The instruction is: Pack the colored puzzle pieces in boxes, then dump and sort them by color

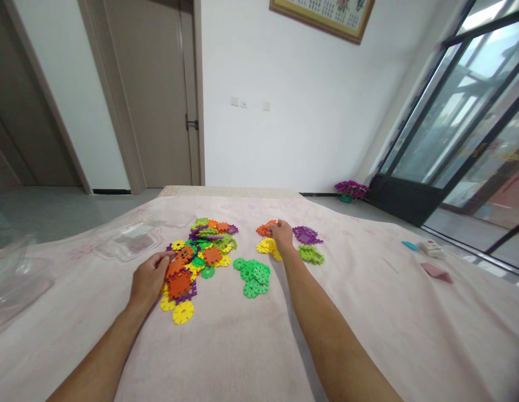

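On the left, a mixed heap of notched plastic building pieces [212, 256] in orange, yellow, green and purple lies on the cloth. My left hand [150, 279] is at the heap's left edge, its fingers closed on an orange building piece [174, 269]. Farther off, my right hand [282, 233] has its fingers pinched over a small orange pile [264, 229]; an orange piece seems to be at its fingertips. Just below that hand is a yellow pile [267, 247], partly hidden by my wrist. Separate green [255, 276], purple [306, 235] and light-green [311, 254] piles lie around it.
A pink cloth [368, 312] covers the table. Clear plastic packaging [136, 240] lies at the left. Toward the right edge are a blue item [410, 245], a small white box [431, 248] and a pink folded item [437, 272].
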`<state>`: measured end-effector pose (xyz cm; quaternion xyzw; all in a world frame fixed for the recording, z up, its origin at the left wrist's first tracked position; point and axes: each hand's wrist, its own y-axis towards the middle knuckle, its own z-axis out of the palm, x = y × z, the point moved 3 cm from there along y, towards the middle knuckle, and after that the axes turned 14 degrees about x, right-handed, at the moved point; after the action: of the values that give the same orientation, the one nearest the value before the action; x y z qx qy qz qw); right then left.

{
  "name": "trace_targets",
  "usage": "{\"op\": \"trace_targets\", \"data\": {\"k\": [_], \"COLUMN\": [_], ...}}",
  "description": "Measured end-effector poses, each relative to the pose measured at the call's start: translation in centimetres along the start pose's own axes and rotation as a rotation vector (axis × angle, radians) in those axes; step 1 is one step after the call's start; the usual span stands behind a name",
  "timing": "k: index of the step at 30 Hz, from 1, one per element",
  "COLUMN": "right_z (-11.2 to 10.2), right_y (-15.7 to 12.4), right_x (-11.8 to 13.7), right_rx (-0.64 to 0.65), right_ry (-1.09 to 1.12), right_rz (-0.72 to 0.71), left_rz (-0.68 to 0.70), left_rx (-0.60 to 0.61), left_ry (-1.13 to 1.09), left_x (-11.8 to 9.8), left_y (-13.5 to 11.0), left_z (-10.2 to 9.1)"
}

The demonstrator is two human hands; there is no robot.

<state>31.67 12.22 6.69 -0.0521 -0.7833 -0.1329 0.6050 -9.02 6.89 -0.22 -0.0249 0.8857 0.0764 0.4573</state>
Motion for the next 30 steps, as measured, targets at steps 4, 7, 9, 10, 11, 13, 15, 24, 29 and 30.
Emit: {"op": "trace_targets", "data": {"k": [4,7,9,10,11,13,15,24,29,30], "right_z": [1.9,5.4,7.9,9.0,10.0,11.6,12.7,13.5,12.2,11.7], "right_y": [-1.0,-3.1,-5.0,-5.9,-6.8,-8.4,-9.3,-9.3,-7.7,-7.2], "right_x": [-0.4,0.0,0.7,1.1,1.5,2.2,2.6,2.3,2.2,2.0], "right_rx": [0.017,0.186,0.301,0.352,0.392,0.482,0.544,0.535,0.541,0.546], "right_ry": [-0.194,-0.397,-0.507,-0.564,-0.618,-0.711,-0.787,-0.863,-0.645,-0.593], "right_rz": [-0.025,-0.143,-0.238,-0.277,-0.308,-0.372,-0.442,-0.520,-0.324,-0.296], "left_rz": [-0.005,-0.020,-0.017,-0.012,-0.009,-0.012,-0.024,-0.031,-0.014,-0.015], "left_rx": [0.005,0.008,0.006,0.004,0.002,0.003,0.012,0.016,0.004,0.004], "left_ry": [-0.005,-0.013,-0.016,-0.019,-0.022,-0.031,-0.041,-0.034,-0.034,-0.035], "left_x": [-0.1,-0.3,-0.4,-0.5,-0.5,-0.4,-0.4,-0.8,0.1,0.2], "left_y": [0.0,-0.1,-0.2,-0.2,-0.2,-0.2,-0.2,-0.3,0.0,0.1], "left_z": [0.0,-0.1,-0.1,-0.1,-0.1,0.0,0.0,0.0,0.0,0.0]}}
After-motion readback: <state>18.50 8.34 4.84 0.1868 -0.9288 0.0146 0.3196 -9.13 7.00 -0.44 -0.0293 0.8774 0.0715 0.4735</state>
